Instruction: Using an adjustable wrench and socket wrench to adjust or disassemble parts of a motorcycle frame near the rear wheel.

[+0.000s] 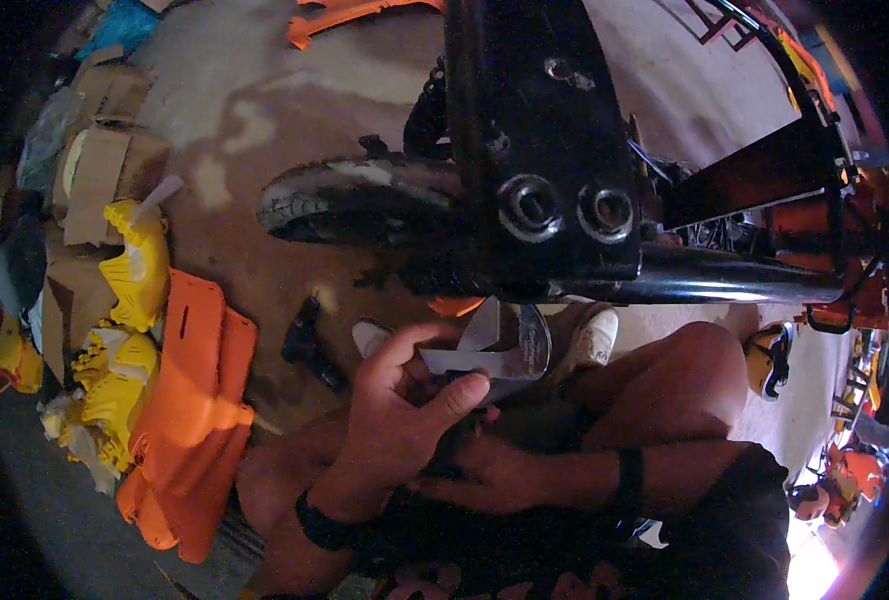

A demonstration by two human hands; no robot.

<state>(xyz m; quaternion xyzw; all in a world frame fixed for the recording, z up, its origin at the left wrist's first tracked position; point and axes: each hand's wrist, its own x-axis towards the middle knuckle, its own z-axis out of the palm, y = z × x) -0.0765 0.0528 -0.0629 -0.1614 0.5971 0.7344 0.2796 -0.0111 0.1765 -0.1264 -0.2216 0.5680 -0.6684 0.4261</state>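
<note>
My left hand pinches a shiny grey bent strip between thumb and fingers, just below a black metal frame. The strip has an upright pale flap and a curved, printed end at its right; its exact kind does not show. Lower down, my right hand lies in shadow over my lap, its forearm coming in from the right. Its fingers are mostly dark, and I cannot make out whether they hold anything. Two large round bolts or bushings sit in the frame above the hands.
A black tube runs rightward from the frame, and a tyre stands behind. On the floor lies a dark drill-shaped tool. Stacked orange panels, yellow plastic parts and cardboard line the left side.
</note>
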